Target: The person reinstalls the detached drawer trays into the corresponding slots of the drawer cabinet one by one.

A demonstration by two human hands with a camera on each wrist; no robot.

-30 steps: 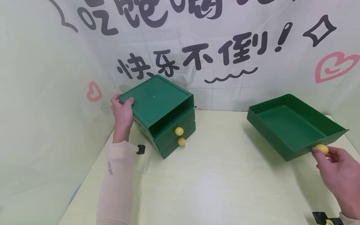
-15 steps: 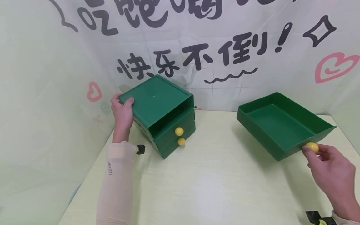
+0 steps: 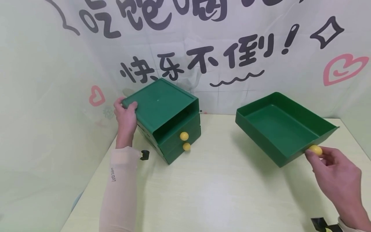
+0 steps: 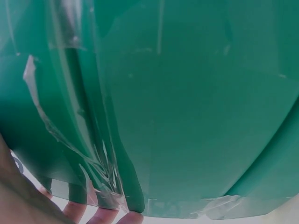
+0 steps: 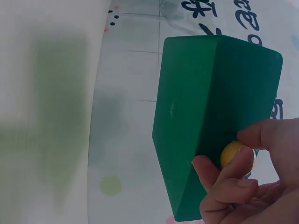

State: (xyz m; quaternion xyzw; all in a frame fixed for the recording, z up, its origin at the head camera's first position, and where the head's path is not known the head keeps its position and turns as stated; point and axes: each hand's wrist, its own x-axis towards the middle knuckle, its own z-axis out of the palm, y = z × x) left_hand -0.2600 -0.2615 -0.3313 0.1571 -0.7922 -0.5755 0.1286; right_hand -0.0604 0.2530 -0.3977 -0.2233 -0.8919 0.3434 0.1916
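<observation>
A green drawer cabinet (image 3: 162,103) stands at the left of the table, its top slot vacant above two drawers with yellow knobs (image 3: 184,136). My left hand (image 3: 126,117) grips its back left top corner, thumb on top and fingers over the edge. In the left wrist view clear tape (image 4: 79,116) runs over the green side, and fingertips show at the lower edge. At the right, my right hand (image 3: 337,170) pinches the yellow knob (image 3: 315,150) of a green drawer (image 3: 285,129), held raised above the table with nothing inside. Its flat underside (image 5: 182,112) shows in the right wrist view.
The pale wooden table (image 3: 208,193) extends between and in front of the cabinet and the drawer. A white sheet with black lettering and pink hearts (image 3: 345,69) hangs behind, close to the back of the table. Another pale sheet (image 3: 52,129) borders the left side.
My right hand has carried the green drawer leftward, toward the cabinet. The left hand and the cabinet stay in place.
</observation>
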